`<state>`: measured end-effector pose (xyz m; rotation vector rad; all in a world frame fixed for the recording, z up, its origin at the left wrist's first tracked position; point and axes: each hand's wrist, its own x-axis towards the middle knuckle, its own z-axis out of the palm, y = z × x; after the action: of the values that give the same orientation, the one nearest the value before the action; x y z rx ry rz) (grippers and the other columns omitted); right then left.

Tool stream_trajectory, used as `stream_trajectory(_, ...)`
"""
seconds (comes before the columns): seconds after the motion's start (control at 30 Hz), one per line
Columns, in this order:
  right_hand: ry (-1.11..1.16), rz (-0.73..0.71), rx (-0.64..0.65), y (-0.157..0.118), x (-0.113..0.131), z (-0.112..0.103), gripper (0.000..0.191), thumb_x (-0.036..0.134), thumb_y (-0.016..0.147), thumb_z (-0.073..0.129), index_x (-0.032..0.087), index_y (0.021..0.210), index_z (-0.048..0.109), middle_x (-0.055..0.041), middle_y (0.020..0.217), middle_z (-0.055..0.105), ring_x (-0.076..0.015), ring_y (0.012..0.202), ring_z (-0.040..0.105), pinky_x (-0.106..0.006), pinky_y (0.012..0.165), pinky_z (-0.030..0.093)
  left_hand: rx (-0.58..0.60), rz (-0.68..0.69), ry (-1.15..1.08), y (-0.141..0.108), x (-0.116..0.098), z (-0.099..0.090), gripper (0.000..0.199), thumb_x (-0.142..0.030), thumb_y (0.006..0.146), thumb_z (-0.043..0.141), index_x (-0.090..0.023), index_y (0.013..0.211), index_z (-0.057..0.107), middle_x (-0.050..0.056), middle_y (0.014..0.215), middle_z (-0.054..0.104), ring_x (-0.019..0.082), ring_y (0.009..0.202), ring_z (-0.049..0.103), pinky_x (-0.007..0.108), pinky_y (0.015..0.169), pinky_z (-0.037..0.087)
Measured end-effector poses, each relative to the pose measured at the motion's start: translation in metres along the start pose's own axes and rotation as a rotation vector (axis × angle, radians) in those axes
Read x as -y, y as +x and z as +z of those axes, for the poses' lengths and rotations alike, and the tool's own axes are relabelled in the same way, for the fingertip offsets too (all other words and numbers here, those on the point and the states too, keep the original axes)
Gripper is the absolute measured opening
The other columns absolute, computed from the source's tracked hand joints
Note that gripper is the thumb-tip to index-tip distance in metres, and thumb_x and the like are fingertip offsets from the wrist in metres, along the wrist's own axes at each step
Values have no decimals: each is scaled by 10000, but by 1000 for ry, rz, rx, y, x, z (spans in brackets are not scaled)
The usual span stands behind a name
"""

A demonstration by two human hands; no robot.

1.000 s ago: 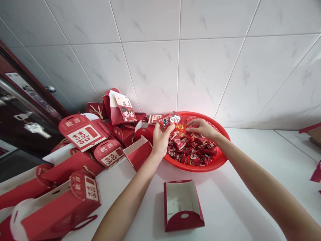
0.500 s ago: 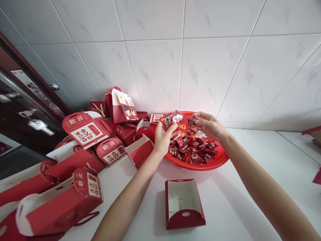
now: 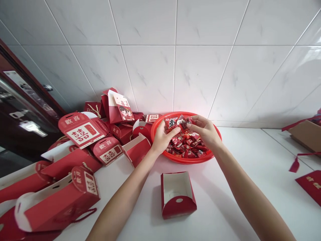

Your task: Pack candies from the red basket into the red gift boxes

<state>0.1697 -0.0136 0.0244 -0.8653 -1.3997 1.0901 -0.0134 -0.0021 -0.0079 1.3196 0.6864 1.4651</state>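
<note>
Over a round red plastic basket (image 3: 217, 140) full of wrapped candies (image 3: 187, 147), my two hands are close together. My left hand (image 3: 162, 135) is closed round several wrapped candies (image 3: 172, 122), their printed red wrappers showing above the thumb. From the right, my right hand (image 3: 204, 131) pinches a dark red wrapped candy (image 3: 187, 124) against those in the left; where one wrapper ends and another begins is hard to tell. In front of the basket stands an open red gift box (image 3: 178, 197), its white inside showing.
Many red gift boxes (image 3: 85, 132) are heaped on the left, some open. A dark cabinet with keys (image 3: 32, 127) stands behind them. At the right lie a cardboard box (image 3: 307, 135) and a red envelope-like piece (image 3: 311, 185). White tiles (image 3: 147, 77) rise behind the table.
My right hand has moved left, from the basket's far right side to beside my left hand, bringing a candy along. The view has shifted slightly, showing more of the right side.
</note>
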Motion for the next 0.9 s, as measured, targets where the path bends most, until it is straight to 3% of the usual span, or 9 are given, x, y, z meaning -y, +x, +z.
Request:
stream_trajectory(0.23,-54,-30,0,-8,4,1,313,419,746,857,197,909,708,-25,846,730,-179,748,671,-363,735,575,57,-80,33,-4,-13,4,457,-369,715,888,-208,1084,673,63,1110,758,279,1056,723,446,912,628)
stream_trajectory(0.4,-119,-26,9,-3,-4,5,309,440,773,822,186,895,697,-37,853,721,-191,763,679,-369,729,587,4,-188,29,-1,-10,3,525,-404,641,918,-216,1061,665,44,1010,744,261,900,732,363,638,649)
stream_trajectory(0.5,-150,-29,14,-2,-7,4,340,454,805,793,184,988,697,-63,921,744,-207,796,697,-381,740,595,-51,-160,7,0,-7,2,547,-413,601,936,-226,1030,653,27,982,731,245,881,718,344,620,638)
stream_trajectory(0.63,-297,1,50,2,-13,-7,327,358,872,698,197,1155,660,-81,1012,761,-219,817,723,-388,746,596,-225,-100,-72,4,-5,0,482,-388,582,931,-212,882,599,-9,893,697,188,834,691,313,680,635)
stream_trajectory(0.7,-561,25,179,5,-16,-15,232,205,857,646,203,1083,697,-81,1055,765,-229,881,727,-372,772,582,-316,-98,-107,6,-5,-1,478,-356,565,929,-203,776,529,-49,778,627,137,754,648,265,657,618)
stream_trajectory(0.8,-1051,61,520,11,-22,-19,310,31,765,627,219,980,747,-71,1069,766,-258,988,708,-345,802,537,-339,-111,-123,7,-5,-3,500,-335,556,926,-199,724,476,-69,735,574,108,718,609,241,644,609)
stream_trajectory(0.9,-1234,90,690,15,-29,-13,293,-48,690,628,188,824,739,-111,993,746,-303,970,696,-337,734,485,-303,-106,-102,6,-5,-2,483,-350,573,921,-202,763,502,-66,756,588,115,725,624,265,660,622)
